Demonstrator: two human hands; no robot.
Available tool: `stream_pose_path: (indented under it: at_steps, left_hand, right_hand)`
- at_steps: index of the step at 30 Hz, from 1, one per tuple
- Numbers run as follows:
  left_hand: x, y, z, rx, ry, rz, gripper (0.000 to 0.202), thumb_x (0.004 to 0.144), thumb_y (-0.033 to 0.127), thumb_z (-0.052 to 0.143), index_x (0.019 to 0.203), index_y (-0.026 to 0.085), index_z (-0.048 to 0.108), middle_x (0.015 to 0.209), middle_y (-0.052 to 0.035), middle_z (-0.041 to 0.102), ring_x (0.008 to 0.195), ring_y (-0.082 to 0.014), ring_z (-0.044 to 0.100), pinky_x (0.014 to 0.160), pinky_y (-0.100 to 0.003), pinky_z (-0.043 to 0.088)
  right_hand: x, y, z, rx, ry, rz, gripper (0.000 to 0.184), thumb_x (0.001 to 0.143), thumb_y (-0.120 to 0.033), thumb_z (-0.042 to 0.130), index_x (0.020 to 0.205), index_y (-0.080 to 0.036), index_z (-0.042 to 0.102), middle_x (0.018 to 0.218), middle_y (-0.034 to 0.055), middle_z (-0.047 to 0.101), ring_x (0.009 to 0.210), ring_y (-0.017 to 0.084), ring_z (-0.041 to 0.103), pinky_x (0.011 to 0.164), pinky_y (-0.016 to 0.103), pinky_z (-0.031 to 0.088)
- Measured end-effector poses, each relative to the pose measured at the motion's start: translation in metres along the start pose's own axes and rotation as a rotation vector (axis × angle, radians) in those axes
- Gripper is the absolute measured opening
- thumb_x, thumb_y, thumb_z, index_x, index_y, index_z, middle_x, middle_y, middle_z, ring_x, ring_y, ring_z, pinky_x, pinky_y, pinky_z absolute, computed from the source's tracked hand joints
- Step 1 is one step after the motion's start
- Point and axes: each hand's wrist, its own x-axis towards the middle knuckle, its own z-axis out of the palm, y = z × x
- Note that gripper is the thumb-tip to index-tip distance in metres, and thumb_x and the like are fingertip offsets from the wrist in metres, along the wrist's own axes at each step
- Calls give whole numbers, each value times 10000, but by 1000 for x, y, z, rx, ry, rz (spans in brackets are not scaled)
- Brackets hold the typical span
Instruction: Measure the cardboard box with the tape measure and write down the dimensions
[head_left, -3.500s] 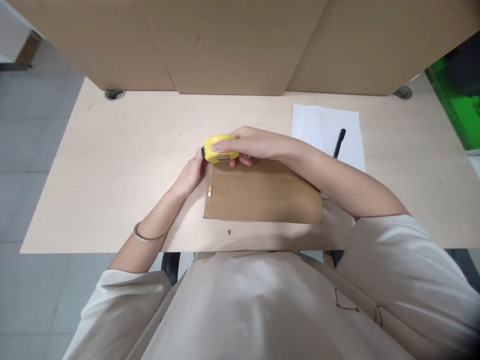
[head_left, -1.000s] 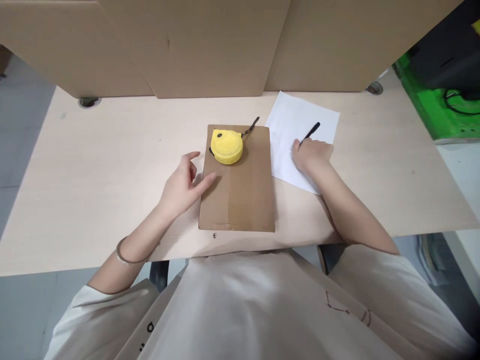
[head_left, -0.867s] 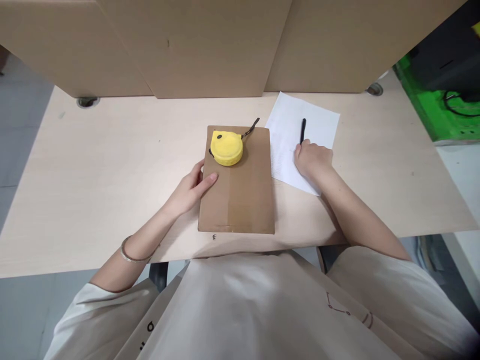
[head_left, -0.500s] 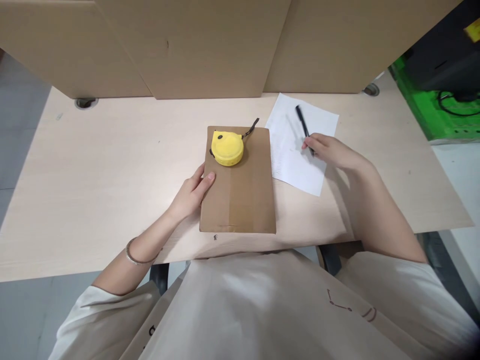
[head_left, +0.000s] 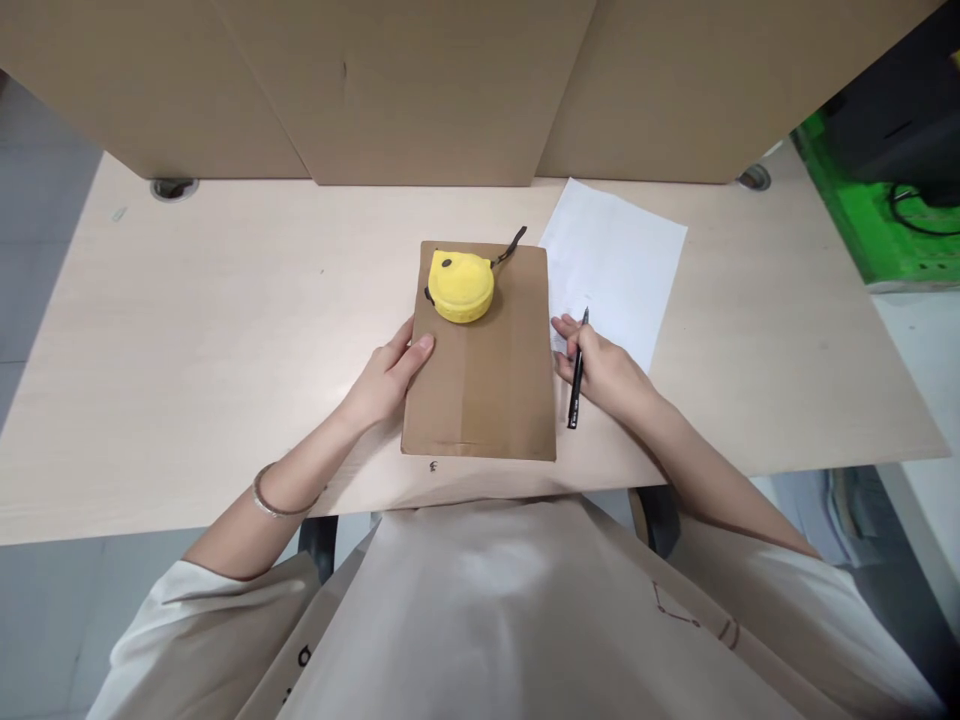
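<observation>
A flat brown cardboard box (head_left: 484, 400) lies near the front edge of the table. My left hand (head_left: 384, 380) grips its left side, thumb on top and the other fingers partly hidden behind the edge. On the box's upper part rests a yellow tape measure (head_left: 460, 288) with a dark wrist strap. My right hand (head_left: 606, 372) holds a black pen (head_left: 576, 395), tip pointing away from me, close to the box's right side. Some fingers of that hand reach towards the box edge; whether they touch it I cannot tell. A white paper sheet (head_left: 622, 260) lies partly beneath that hand.
Tall cardboard panels (head_left: 427, 90) stand along the back of the pale wooden table (head_left: 225, 330). Cable holes sit at both back corners. At the far right is a green crate (head_left: 900, 220) with a black object and cable.
My right hand has moved left and towards me, from over the paper to beside the box. The pen has swung round, its long end now pointing towards me. My left hand stays on the box.
</observation>
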Motion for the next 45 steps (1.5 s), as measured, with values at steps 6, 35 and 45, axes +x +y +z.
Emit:
stream_pose_path:
  at_steps: [6,35,45]
  left_hand:
    - [-1,3,-4,-62,-32,20,983,1083,921,744,1702,157,735,1741,-212,820,1618,-489,775,1405,-609,628]
    - [-7,5,5,99,80,-22,985,1065,993,692,1669,217,747,1329,-145,939,1291,-445,845,1149,-561,648]
    - [-9,7,4,118,61,-16,964,1093,987,673,1665,214,740,1375,-146,941,1309,-447,855,1091,-532,667]
  right_hand:
    - [-9,5,-15,94,-91,37,296,1098,-300,603,872,-347,416,1285,128,947,1723,388,722,1434,699,594]
    - [29,21,-40,442,36,225,654,736,-648,1136,775,-310,578,573,-4,628,482,143,465,491,313,336]
    - [24,20,-45,431,-9,303,624,730,-587,1178,668,-274,641,609,31,629,534,143,498,520,321,376]
